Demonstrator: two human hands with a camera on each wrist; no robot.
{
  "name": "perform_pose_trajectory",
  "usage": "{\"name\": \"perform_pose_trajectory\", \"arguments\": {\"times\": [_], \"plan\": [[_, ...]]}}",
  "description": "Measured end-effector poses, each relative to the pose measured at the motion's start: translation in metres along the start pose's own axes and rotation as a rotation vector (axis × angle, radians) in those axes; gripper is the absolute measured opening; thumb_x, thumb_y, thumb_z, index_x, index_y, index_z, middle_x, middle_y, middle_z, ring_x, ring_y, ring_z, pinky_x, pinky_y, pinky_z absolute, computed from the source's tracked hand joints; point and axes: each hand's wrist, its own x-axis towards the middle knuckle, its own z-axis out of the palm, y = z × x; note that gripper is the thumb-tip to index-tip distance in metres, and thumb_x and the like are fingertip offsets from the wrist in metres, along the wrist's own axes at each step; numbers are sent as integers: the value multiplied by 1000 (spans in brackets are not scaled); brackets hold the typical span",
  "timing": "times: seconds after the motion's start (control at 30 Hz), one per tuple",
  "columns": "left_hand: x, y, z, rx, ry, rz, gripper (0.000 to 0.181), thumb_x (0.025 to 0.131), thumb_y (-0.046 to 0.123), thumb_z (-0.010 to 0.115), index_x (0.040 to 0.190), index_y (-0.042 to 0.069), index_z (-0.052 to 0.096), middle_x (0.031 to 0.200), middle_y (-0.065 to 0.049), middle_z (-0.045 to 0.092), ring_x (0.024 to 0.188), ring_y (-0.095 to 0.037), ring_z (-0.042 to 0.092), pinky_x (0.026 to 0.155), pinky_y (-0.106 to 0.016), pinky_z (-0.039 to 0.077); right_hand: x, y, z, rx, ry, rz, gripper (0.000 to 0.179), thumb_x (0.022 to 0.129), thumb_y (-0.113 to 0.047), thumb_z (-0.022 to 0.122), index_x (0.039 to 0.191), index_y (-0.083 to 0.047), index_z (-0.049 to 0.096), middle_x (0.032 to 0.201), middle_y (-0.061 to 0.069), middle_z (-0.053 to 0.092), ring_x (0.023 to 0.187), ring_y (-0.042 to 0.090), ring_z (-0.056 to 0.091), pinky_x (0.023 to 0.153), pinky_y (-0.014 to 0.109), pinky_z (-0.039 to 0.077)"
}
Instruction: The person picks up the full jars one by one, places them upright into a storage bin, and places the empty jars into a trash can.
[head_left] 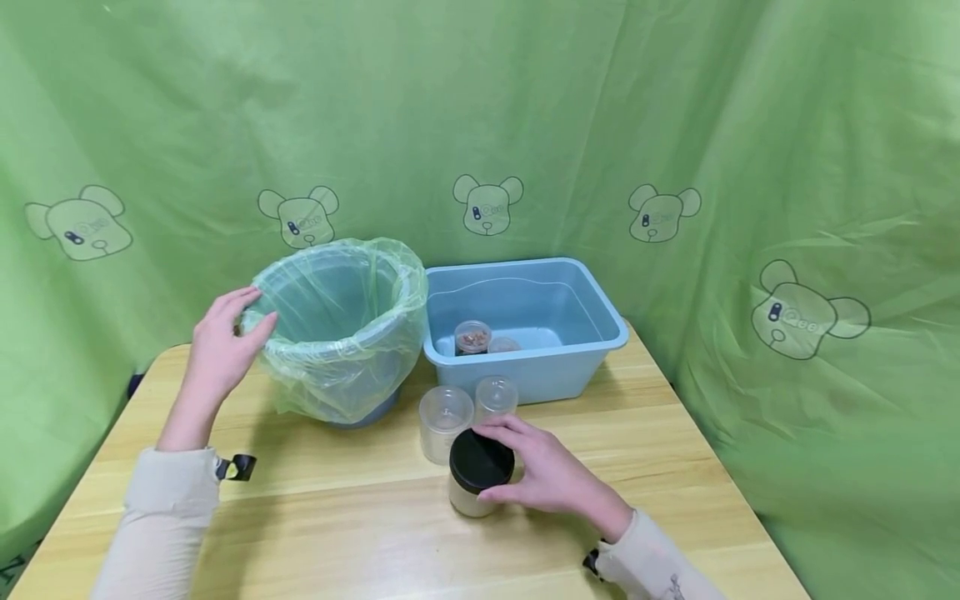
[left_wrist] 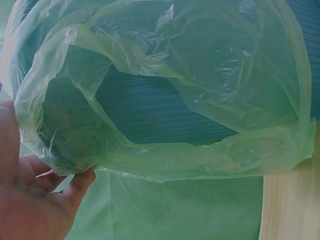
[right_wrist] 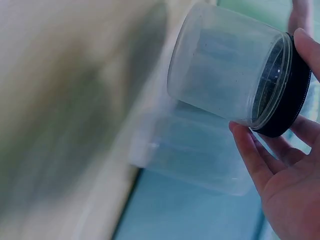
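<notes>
My left hand [head_left: 225,342] is at the left side of a round blue bin, thumb and fingers spread along the edge of the thin green plastic bag [left_wrist: 200,162] that lines it and folds over the rim. In the right wrist view a clear plastic jar [right_wrist: 225,65] with a black screw lid [right_wrist: 290,92] sits in my right hand [head_left: 551,471], gripped around the lid by thumb and fingers. Just behind it on the table stand two clear plastic jars, a wider one [head_left: 446,425] and a narrower one [head_left: 495,396].
A blue rectangular basin [head_left: 525,362] stands beside the bin at the back of the wooden table [head_left: 337,525]. Inside it are a small clear container with reddish-brown bits [head_left: 472,337] and another clear container [head_left: 503,344]. Green curtains [head_left: 390,108] hang around the table.
</notes>
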Motion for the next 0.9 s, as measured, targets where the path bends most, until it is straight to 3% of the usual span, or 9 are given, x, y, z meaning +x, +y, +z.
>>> {"name": "perform_pose_trajectory", "arguments": {"times": [0.2, 0.4, 0.6, 0.77, 0.9], "plan": [[0, 0, 1, -11, 6, -1, 60, 104, 34, 60, 152, 0, 48, 161, -24, 39, 146, -52, 36, 114, -71, 34, -1, -22, -27, 66, 64, -65, 80, 79, -57, 85, 147, -24, 58, 145, -8, 56, 132, 18, 58, 108, 47, 53], [-1, 0, 1, -13, 17, 4, 60, 103, 34, 61, 150, -2, 49, 160, -24, 41, 145, -52, 38, 113, -71, 37, 11, -35, -55, 187, 171, -129, 80, 76, -38, 92, 147, -24, 58, 146, -4, 58, 135, 20, 56, 111, 55, 48], [-1, 1, 1, -16, 20, 3, 60, 103, 34, 61, 149, -2, 50, 159, -24, 42, 145, -53, 38, 114, -71, 35, 36, -44, -71, 351, 310, -153, 78, 78, -20, 91, 148, -17, 58, 146, 5, 59, 133, 20, 56, 108, 36, 54], [-1, 1, 1, -22, 30, 2, 58, 103, 31, 61, 149, -2, 50, 159, -24, 42, 145, -53, 37, 115, -72, 33, 67, -54, -71, 561, 406, -145, 76, 85, -43, 84, 150, -15, 55, 146, 9, 57, 128, 19, 58, 110, 27, 50], [-1, 1, 1, -28, 31, -3, 58, 103, 32, 61, 150, -1, 50, 160, -24, 42, 145, -52, 38, 114, -71, 35, 95, -64, -68, 706, 476, -137, 92, 80, -62, 79, 151, -9, 53, 140, 17, 56, 121, 23, 62, 106, 27, 54]]}}
